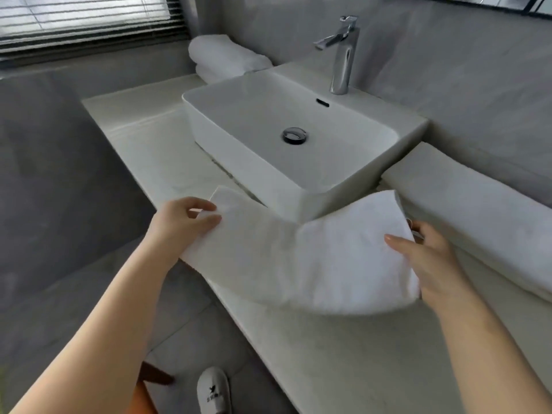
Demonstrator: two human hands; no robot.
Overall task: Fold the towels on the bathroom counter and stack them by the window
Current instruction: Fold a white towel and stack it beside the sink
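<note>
**Towel held at both ends in front of the sink**

A white towel [298, 258] was stretched left to right across the near edge of the counter [134, 138], just in front of the sink [298, 130]. It looked folded into a long band. Its right end was raised and its lower edge hung past the counter's front.

The left hand [185, 222] pinched the towel's left end, thumb on top and fingers curled at the corner. The right hand [424, 258] gripped the right end, with one finger laid over the top face and the others curled behind the edge. Could not tell whether the middle of the towel touched the counter.

A stack of folded towels [221, 58] sat at the far end of the counter, behind the sink, below the window blind [83, 22]. A larger folded towel [478, 210] lay to the right of the sink, along the wall. The tap [340, 55] stood behind the sink. A white slipper [213, 389] was on the floor below.
</note>
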